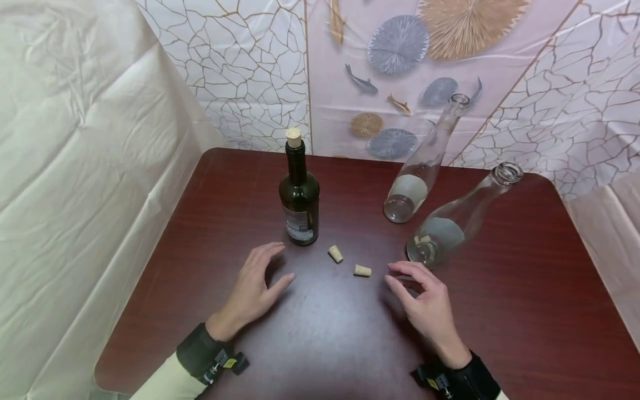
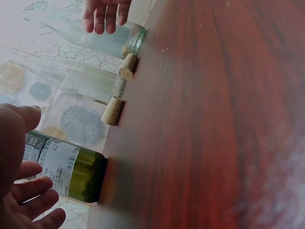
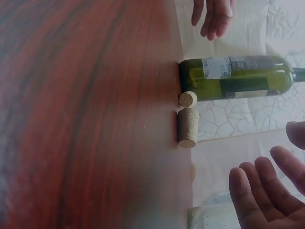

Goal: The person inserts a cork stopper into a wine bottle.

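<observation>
Grn btl (image 2: 88,178) part-hidden, L-wrist vw

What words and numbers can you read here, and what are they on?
"净含量": probably this, in larger print on the white paper label of the dark green glass bottle; too blurred to be sure.
Smaller print there: too small to read.
Pale label on the farther clear glass bottle: nothing readable.
Pale label on the nearer clear glass bottle: nothing readable.
No numbers I can read for certain.
</observation>
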A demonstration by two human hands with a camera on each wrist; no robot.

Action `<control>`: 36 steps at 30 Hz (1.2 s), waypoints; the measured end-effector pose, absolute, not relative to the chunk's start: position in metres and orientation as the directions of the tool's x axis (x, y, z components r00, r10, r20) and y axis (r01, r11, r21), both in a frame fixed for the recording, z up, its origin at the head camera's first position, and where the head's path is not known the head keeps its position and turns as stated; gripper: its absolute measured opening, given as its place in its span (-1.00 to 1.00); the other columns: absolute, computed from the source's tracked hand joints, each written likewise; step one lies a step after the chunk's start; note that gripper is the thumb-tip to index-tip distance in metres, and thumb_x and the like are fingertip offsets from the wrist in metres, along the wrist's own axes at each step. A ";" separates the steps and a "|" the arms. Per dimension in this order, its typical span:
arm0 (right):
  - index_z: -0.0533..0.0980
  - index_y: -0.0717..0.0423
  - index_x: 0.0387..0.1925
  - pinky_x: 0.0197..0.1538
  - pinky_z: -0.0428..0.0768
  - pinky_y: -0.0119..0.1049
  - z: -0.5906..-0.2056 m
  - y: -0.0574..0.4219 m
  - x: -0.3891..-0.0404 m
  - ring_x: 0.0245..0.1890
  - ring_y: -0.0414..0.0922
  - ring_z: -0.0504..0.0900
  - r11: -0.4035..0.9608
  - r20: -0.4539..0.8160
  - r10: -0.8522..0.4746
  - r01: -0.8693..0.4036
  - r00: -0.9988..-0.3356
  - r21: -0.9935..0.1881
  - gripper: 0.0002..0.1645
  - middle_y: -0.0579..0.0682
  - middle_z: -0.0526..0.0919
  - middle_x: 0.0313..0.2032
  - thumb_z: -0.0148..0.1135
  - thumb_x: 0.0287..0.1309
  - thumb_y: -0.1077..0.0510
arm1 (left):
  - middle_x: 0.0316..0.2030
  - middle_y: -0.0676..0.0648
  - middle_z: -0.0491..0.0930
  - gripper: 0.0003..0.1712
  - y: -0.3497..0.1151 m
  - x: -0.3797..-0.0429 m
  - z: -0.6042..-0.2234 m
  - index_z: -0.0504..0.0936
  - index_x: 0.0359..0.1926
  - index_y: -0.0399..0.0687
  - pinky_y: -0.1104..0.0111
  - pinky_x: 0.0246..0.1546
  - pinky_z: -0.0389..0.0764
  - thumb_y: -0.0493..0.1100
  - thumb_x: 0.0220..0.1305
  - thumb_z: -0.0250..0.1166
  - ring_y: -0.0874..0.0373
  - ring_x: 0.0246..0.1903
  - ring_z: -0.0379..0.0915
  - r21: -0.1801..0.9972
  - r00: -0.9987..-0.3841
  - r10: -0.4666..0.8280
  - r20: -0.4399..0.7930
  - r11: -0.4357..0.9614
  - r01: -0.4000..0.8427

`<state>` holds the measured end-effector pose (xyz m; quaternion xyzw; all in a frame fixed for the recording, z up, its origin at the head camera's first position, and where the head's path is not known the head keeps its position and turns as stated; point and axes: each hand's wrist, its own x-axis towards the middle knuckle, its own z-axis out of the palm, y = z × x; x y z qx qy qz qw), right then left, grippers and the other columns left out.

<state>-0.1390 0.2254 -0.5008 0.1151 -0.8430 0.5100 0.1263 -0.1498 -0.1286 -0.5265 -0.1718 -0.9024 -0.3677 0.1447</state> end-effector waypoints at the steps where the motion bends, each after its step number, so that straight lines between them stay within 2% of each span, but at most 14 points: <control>1: 0.71 0.12 0.00 -0.03 0.69 -0.60 -0.501 0.225 -0.139 -0.11 -0.41 0.72 0.461 0.331 -0.069 -0.324 -0.941 -0.826 -0.69 -0.02 0.73 -0.03 0.48 0.21 0.30 | 0.35 -0.13 0.51 -0.26 -0.128 -0.150 -0.526 0.48 0.37 -0.18 -0.04 0.38 0.46 -0.01 0.27 0.51 -0.04 0.38 0.39 0.617 -0.900 0.202 0.385 0.669 0.415; 7: 0.71 -0.05 -0.01 -0.07 0.75 -0.46 -0.497 0.220 -0.149 -0.14 -0.19 0.78 0.530 0.348 -0.145 -0.370 -0.926 -0.763 -0.64 -0.08 0.74 -0.06 0.53 0.16 0.27 | 0.33 -0.13 0.53 -0.29 -0.126 -0.149 -0.521 0.49 0.37 -0.18 -0.04 0.36 0.48 -0.04 0.28 0.50 -0.03 0.36 0.42 0.628 -0.897 0.199 0.394 0.654 0.421; 11: 0.73 0.00 -0.06 -0.10 0.79 -0.25 -0.489 0.211 -0.164 -0.16 -0.12 0.78 0.599 0.349 -0.287 -0.452 -0.892 -0.661 -0.63 -0.08 0.77 -0.14 0.60 0.07 0.27 | 0.31 -0.11 0.54 -0.31 -0.125 -0.147 -0.516 0.50 0.35 -0.17 -0.04 0.34 0.51 -0.04 0.29 0.50 -0.02 0.35 0.43 0.637 -0.896 0.190 0.400 0.646 0.421; 16: 0.72 0.06 -0.03 -0.11 0.72 -0.14 -0.485 0.198 -0.181 -0.18 -0.12 0.74 0.691 0.238 -0.487 -0.537 -0.841 -0.484 -0.61 -0.06 0.76 -0.16 0.62 0.06 0.19 | 0.30 -0.09 0.56 -0.34 -0.123 -0.146 -0.511 0.52 0.33 -0.14 -0.03 0.34 0.51 -0.04 0.29 0.50 0.00 0.34 0.44 0.648 -0.894 0.187 0.408 0.631 0.427; 21: 0.71 0.00 -0.09 -0.14 0.69 -0.18 -0.487 0.186 -0.191 -0.21 -0.17 0.67 0.743 0.130 -0.546 -0.550 -0.827 -0.382 -0.71 -0.10 0.70 -0.21 0.57 0.13 0.17 | 0.29 -0.08 0.57 -0.39 -0.121 -0.145 -0.509 0.55 0.28 -0.13 -0.02 0.35 0.50 -0.05 0.29 0.50 0.02 0.33 0.45 0.656 -0.889 0.193 0.415 0.614 0.439; 28: 0.71 0.00 -0.24 -0.16 0.71 -0.18 -0.489 0.180 -0.195 -0.25 -0.18 0.68 0.739 0.113 -0.563 -0.560 -0.819 -0.374 -0.85 -0.14 0.69 -0.31 0.51 0.18 0.26 | 0.27 -0.04 0.58 -0.42 -0.119 -0.146 -0.507 0.57 0.26 -0.09 0.00 0.33 0.50 -0.05 0.28 0.50 0.05 0.31 0.46 0.661 -0.883 0.192 0.428 0.600 0.450; 33: 0.72 0.00 -0.25 -0.18 0.69 -0.20 -0.490 0.180 -0.195 -0.27 -0.21 0.68 0.730 0.146 -0.554 -0.563 -0.820 -0.388 -0.89 -0.14 0.69 -0.33 0.51 0.20 0.23 | 0.25 -0.04 0.60 -0.43 -0.116 -0.145 -0.505 0.57 0.25 -0.09 0.01 0.32 0.52 -0.07 0.27 0.51 0.05 0.29 0.48 0.664 -0.879 0.198 0.433 0.590 0.460; 36: 0.73 -0.01 -0.22 -0.19 0.70 -0.22 -0.486 0.181 -0.193 -0.27 -0.23 0.69 0.716 0.193 -0.535 -0.563 -0.822 -0.413 -0.89 -0.15 0.70 -0.30 0.50 0.22 0.19 | 0.19 -0.04 0.64 -0.45 -0.113 -0.146 -0.501 0.59 0.24 -0.07 0.08 0.21 0.62 -0.07 0.28 0.50 0.07 0.19 0.56 0.671 -0.877 0.201 0.436 0.577 0.465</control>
